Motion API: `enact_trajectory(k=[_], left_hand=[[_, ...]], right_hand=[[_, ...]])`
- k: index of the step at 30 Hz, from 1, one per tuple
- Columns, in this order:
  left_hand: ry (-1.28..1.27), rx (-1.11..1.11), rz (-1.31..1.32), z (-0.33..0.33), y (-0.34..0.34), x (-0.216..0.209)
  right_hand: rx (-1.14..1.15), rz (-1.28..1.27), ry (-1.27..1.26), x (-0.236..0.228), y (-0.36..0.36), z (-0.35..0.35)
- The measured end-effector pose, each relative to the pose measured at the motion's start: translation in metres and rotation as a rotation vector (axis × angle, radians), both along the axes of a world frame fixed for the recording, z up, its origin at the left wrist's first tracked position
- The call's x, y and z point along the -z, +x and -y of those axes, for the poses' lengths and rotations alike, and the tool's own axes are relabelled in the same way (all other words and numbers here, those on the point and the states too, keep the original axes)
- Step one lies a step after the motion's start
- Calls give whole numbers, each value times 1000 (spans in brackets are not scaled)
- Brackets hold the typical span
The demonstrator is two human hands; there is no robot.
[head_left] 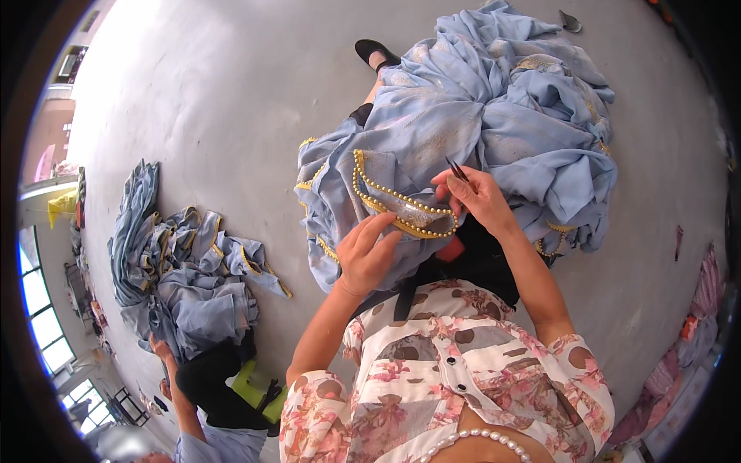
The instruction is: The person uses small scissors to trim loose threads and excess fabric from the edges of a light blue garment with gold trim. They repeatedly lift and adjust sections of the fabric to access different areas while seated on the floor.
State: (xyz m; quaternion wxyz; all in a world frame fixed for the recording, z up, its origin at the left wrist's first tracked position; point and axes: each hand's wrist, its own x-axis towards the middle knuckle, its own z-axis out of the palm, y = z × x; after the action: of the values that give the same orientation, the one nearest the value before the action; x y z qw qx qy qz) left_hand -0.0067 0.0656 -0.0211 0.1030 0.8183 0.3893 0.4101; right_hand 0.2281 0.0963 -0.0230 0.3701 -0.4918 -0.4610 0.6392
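A large light-blue garment (440,116) with a silvery pattern lies gathered over my lap and spills onto the floor ahead. Gold beaded trim (370,202) runs along its edge and bends into a narrow loop in front of me. My left hand (369,251) pinches this trimmed edge near the loop's lower side. Close to the loop's right end, my right hand (477,194) is closed around small black thread snips (457,170), their two pointed tips sticking out up and to the left. The handle of the snips is hidden in the palm.
At the left a co-worker's hand (160,349) touches another pile of blue trimmed cloth (185,270); a green stool (255,390) is beside that person. Pink cloth heaps (668,378) line the right edge. A dark scrap (570,21) lies on the grey floor (255,100).
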Motion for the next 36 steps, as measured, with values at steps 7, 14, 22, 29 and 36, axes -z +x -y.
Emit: enact_trajectory(k=[7, 14, 22, 29, 36], left_hand=[[-141, 42, 16, 17, -6, 7], [-852, -350, 817, -5, -4, 4], [-1306, -91, 1063, -43, -3, 5], [-880, -125, 641, -31, 24, -28], [-831, -39, 564, -30, 34, -27]], right_hand=[[-154, 359, 201, -11, -33, -4], [-149, 325, 191, 9, -46, 19], [-120, 273, 444, 18, -47, 35], [184, 181, 382, -42, -22, 8], [121, 314, 378, -38, -26, -7]])
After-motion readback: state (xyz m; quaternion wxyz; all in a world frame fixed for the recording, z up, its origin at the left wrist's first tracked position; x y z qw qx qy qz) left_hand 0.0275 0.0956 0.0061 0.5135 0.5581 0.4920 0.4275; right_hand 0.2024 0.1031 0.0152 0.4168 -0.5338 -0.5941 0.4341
